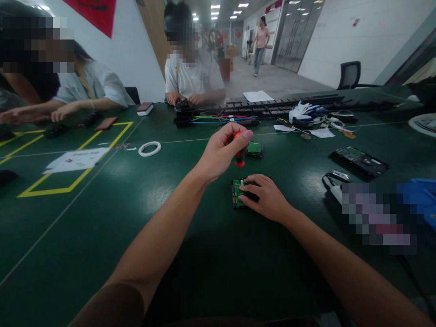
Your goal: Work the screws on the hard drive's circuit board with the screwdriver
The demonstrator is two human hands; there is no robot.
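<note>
A small drive with a green circuit board (237,198) lies on the dark green table (163,254). My left hand (225,147) pinches the top of a red and black screwdriver (240,160), which stands upright with its thin shaft pointing down at the board's upper edge. Whether the tip touches a screw is too small to tell. My right hand (265,196) rests on the right part of the drive, fingers spread across it and hiding much of it. Just behind the screwdriver lies a second drive with a green board (255,149).
A larger drive (359,162) and a blurred-out object (374,218) lie on the right. Gloves (306,112), cables and long black rails (272,108) stretch across the back. White tape roll (150,149) and paper (76,160) lie left. People sit across the table.
</note>
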